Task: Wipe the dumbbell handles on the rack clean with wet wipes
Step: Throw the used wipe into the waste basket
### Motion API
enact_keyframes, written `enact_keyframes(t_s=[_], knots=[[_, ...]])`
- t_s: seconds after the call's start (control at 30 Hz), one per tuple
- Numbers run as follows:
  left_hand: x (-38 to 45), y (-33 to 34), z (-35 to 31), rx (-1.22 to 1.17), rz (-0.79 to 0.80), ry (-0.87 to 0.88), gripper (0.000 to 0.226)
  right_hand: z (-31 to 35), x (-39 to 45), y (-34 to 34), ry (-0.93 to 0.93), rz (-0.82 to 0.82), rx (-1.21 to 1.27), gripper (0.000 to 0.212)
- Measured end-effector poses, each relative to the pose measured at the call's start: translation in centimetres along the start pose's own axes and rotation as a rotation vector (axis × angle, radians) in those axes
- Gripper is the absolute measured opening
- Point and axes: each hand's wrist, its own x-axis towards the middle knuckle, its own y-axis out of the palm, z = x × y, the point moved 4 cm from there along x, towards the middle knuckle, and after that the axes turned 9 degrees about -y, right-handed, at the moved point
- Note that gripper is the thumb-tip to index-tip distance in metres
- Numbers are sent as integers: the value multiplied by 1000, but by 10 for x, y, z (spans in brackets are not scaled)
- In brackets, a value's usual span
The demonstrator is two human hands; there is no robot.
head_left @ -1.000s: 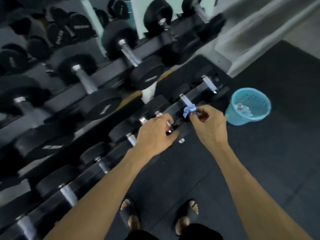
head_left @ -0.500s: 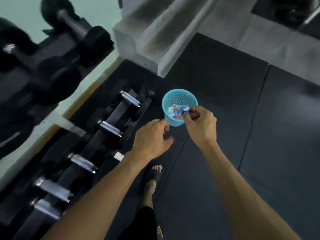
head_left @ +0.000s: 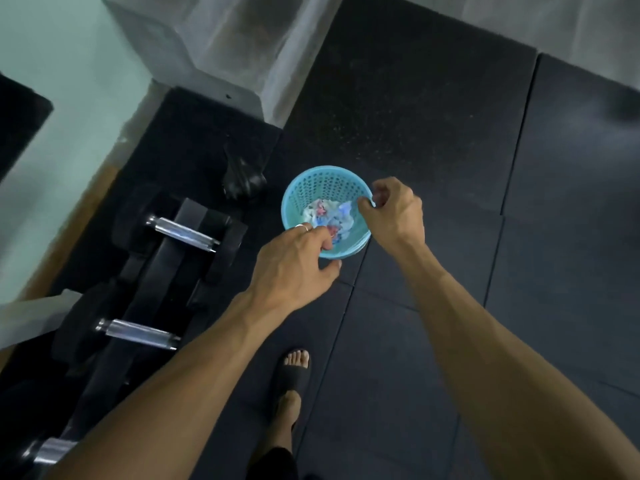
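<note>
A small turquoise basket (head_left: 294, 188) stands on the black rubber floor with crumpled used wipes (head_left: 329, 216) inside. My right hand (head_left: 394, 213) hovers over its right rim with loosely curled fingers; a blue wipe (head_left: 346, 207) lies in the basket just off the fingertips. Over the near rim is my left hand (head_left: 298, 258), a ring on one finger, fingers bent down toward the wipes and holding nothing I can see. To the left, the low dumbbell rack (head_left: 162, 271) carries dumbbells with chrome handles (head_left: 183, 233), (head_left: 138, 332).
A grey concrete step (head_left: 225, 46) rises behind the basket. A black lump (head_left: 242, 178) lies on the mat between the rack's end and the basket. My foot in a black sandal (head_left: 292, 372) is planted below the hands. Dark floor mats spread to the right.
My view swung right from the rack to the basket. My right hand carried the blue wipe from a dumbbell handle to the basket, where the wipe now lies. My left hand followed.
</note>
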Motion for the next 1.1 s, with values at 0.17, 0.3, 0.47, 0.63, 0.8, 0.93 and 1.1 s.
enact_keyframes(t_s=[0.17, 0.3, 0.47, 0.63, 0.8, 0.93, 1.1], knots=[[3, 0, -17, 31, 71, 33, 30, -5, -19, -24, -44, 6, 4, 32], [-20, 4, -48, 63, 123, 111, 30, -10, -55, -68, -42, -38, 9, 30], [-79, 21, -98, 129, 181, 243, 31, -31, -129, -127, -14, -151, -19, 28], [-168, 59, -152, 211, 207, 413, 29, -80, -240, -179, 67, -248, -21, 29], [-285, 120, -208, 298, 229, 594, 28, -143, -387, -225, 154, -367, -27, 27], [-395, 176, -254, 356, 303, 741, 30, -204, -529, -260, 288, -451, -20, 27], [-527, 242, -319, 395, 413, 977, 29, -270, -697, -301, 503, -587, -8, 29]])
